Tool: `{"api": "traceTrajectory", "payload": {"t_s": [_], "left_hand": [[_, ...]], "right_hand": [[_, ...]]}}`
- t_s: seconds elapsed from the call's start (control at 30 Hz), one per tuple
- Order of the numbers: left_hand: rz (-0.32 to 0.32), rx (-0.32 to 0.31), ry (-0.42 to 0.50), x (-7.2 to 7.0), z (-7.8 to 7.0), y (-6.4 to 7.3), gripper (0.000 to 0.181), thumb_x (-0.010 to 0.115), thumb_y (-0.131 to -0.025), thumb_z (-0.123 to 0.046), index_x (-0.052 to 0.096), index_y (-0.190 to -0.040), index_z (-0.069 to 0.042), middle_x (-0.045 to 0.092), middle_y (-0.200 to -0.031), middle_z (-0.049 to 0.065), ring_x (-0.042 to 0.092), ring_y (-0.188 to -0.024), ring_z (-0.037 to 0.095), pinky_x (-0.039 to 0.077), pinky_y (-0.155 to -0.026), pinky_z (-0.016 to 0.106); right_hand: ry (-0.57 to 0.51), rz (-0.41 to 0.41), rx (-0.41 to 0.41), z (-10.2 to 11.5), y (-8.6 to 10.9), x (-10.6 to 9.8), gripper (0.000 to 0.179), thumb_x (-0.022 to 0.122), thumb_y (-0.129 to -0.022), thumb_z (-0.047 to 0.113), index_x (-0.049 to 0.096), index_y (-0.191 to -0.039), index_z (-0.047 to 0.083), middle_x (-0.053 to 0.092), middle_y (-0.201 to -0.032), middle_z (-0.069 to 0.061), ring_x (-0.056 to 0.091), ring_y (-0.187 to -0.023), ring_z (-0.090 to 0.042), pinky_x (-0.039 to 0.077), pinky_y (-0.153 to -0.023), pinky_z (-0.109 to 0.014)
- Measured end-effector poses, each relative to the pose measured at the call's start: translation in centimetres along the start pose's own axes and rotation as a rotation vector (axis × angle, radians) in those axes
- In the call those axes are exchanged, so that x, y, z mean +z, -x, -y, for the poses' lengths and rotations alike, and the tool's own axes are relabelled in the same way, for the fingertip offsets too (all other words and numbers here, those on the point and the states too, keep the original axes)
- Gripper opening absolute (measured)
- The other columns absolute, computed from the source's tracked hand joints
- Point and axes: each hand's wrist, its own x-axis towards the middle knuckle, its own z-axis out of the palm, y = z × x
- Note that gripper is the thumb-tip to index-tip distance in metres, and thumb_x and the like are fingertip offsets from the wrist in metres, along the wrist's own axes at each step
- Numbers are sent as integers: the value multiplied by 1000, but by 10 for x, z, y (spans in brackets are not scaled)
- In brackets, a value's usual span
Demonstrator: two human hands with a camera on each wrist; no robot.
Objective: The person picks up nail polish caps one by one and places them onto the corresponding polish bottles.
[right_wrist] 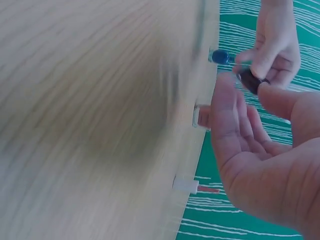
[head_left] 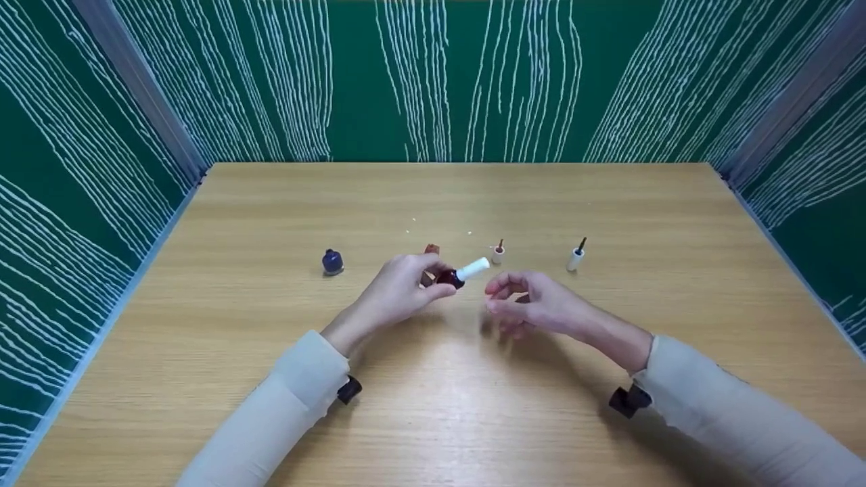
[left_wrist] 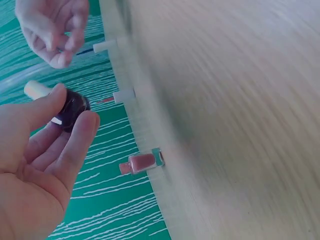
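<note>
I logged the left hand (head_left: pixel 399 287) pinching the white-capped dark nail-polish bottle (head_left: pixel 449 278) above mid-table — right hand (head_left: pixel 541 304) released, fingers loosely bent, just right of it; blue polish bottle (head_left: pixel 332 264) stood left.

No txt, brand, no. or sign legible on anything, w/ all 3 views chkd.

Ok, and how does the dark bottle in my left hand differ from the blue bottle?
The dark bottle has a white cap on; the blue bottle has none. The dark bottle tilts in the left hand; the blue bottle stands upright on the table. The dark bottle looks reddish black; the blue bottle, deep blue. Both are dark-coloured bottles.
</note>
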Motion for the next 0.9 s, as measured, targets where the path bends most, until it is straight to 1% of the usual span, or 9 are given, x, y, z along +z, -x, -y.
{"api": "traceTrajectory", "payload": {"t_s": [0.13,0.27,0.33,0.43,0.53,0.67,0.73,0.83,0.9], "left_hand": [[-24,14,52,-2,1,0,28,72,-96,-20,69,-121,-7,73,-111,5,69,-97,14,55,-82,26],[-40,11,76,-3,1,-1,29,72,-96,-20,69,-122,-7,73,-111,3,68,-96,13,55,-83,27],[-54,-5,83,-4,0,-2,29,72,-96,-20,70,-123,-8,72,-111,2,67,-95,13,55,-82,28],[-78,-21,98,-8,-1,-4,28,72,-97,-19,70,-122,-8,72,-110,1,66,-94,14,54,-82,28],[-106,-31,140,-15,0,-7,27,71,-97,-17,69,-122,-7,71,-112,2,67,-96,14,54,-84,28],[-149,-61,222,-25,4,-14,28,71,-97,-16,68,-124,-7,71,-113,3,71,-93,18,56,-82,32],[-178,-82,248,-29,8,-19,29,71,-97,-17,69,-125,-8,71,-111,3,72,-92,21,57,-83,34],[-233,-104,234,-33,15,-27,29,72,-96,-17,70,-124,-7,73,-110,3,72,-96,21,55,-88,34],[-261,-121,223,-34,20,-32,28,72,-96,-15,70,-123,-6,74,-111,5,72,-99,20,54,-90,33]], "right_hand": [[-16,-46,-60,3,-11,7,38,68,-98,9,55,-132,-3,61,-121,-19,67,-99,-38,57,-74,-37],[-72,-83,-82,7,-20,14,34,67,-98,8,58,-129,1,59,-127,-22,69,-97,-38,57,-71,-32],[-110,-92,-95,10,-24,17,31,67,-98,8,59,-127,2,58,-128,-23,70,-94,-38,59,-72,-35],[-194,-101,-123,15,-31,22,27,65,-100,8,58,-126,1,57,-128,-26,70,-91,-39,59,-75,-46],[-276,-130,-152,22,-40,25,26,62,-101,9,58,-125,0,58,-126,-24,71,-90,-35,59,-76,-48],[-367,-200,-161,34,-54,28,30,59,-103,11,58,-131,0,60,-125,-18,70,-95,-29,60,-75,-40],[-406,-239,-152,39,-61,29,32,58,-104,12,59,-134,0,60,-125,-17,69,-102,-32,60,-75,-37],[-454,-282,-137,46,-74,32,35,57,-104,11,58,-137,-2,61,-127,-18,64,-112,-37,58,-82,-38],[-485,-296,-123,49,-82,33,35,55,-105,9,56,-138,-4,61,-130,-19,61,-117,-39,55,-90,-41]]}}
